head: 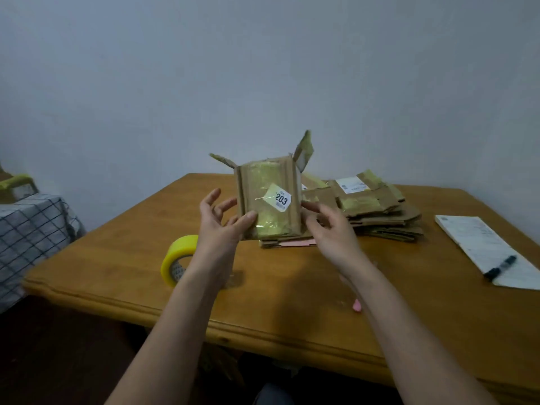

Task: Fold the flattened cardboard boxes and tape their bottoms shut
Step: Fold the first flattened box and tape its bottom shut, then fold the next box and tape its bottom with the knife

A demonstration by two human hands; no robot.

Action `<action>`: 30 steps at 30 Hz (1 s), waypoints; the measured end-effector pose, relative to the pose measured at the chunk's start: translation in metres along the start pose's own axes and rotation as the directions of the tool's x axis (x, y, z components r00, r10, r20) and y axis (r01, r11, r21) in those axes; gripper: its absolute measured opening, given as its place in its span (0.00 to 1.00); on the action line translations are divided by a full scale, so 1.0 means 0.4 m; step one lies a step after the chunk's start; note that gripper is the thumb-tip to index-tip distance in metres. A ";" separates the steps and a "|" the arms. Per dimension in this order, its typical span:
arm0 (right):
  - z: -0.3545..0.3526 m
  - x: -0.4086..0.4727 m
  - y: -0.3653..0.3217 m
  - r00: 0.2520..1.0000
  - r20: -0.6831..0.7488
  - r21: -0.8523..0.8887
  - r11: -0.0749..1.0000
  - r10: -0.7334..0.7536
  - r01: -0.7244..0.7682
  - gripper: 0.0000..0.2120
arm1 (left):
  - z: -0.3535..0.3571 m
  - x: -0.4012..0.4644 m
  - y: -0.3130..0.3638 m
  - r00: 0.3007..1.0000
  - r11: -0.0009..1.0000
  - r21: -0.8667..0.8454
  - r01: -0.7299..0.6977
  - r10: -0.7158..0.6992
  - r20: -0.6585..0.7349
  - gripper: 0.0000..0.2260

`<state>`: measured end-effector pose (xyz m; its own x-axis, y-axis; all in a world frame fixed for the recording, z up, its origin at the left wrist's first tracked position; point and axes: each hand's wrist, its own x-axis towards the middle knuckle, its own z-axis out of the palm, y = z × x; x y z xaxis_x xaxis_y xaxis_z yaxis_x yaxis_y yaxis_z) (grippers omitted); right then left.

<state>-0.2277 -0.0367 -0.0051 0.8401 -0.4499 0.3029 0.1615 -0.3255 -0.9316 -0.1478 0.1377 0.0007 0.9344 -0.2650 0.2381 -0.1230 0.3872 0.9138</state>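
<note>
Wooden, honey-coloured table [292, 287] with a moulded edge stands against a plain grey-white wall [263, 68]; a checked cloth [29, 229] covers something at its left. Above the table's middle a small box [268, 200] is held up, long axis upright, its taped face with a white "203" label [281, 197] turned to the camera and two flaps splayed outward at the top. The left hand [222, 220] grips its lower left edge, thumb on the front, fingers behind. The right hand [330, 226] touches the right side with loosely spread fingers; whether it grips, I cannot tell. Behind lies a stack of flat boxes [377, 211]. A yellow tape roll [176, 258] stands on edge beside the left wrist. Far right, a pen [499, 268] rests on a pad [482, 247].
</note>
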 end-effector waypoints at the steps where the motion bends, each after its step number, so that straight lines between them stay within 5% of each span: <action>1: 0.022 0.019 -0.006 1.000 0.030 -0.009 1.000 0.009 -0.008 0.18 | -0.012 0.015 0.009 1.000 1.000 0.026 -0.002 0.002 -0.002 0.31; 10: 0.231 0.212 0.007 0.969 0.232 0.022 0.997 -0.082 0.079 0.27 | -0.195 0.214 0.076 0.993 0.949 0.292 0.118 -0.122 -0.005 0.16; 18: 0.423 0.397 0.106 0.954 0.301 0.048 0.999 0.003 -0.019 0.25 | -0.342 0.391 0.016 0.984 0.904 0.390 0.174 -0.179 -0.025 0.28; 25: 0.498 0.480 0.210 0.922 0.328 -0.345 0.934 0.206 -0.086 0.23 | -0.384 0.462 -0.104 0.962 0.871 0.413 0.267 -0.267 -0.059 0.28; 30: 0.517 0.485 0.236 0.941 0.261 -0.347 0.931 0.214 -0.116 0.22 | -0.386 0.487 -0.124 0.934 0.828 0.440 0.348 -0.347 -0.086 0.31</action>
<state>0.0576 0.0173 -0.0758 0.9604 -0.2766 0.0330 -0.1269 -0.5397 -0.8323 0.0920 0.2032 -0.0490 0.9442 -0.3056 -0.1226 0.0758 -0.1607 0.9841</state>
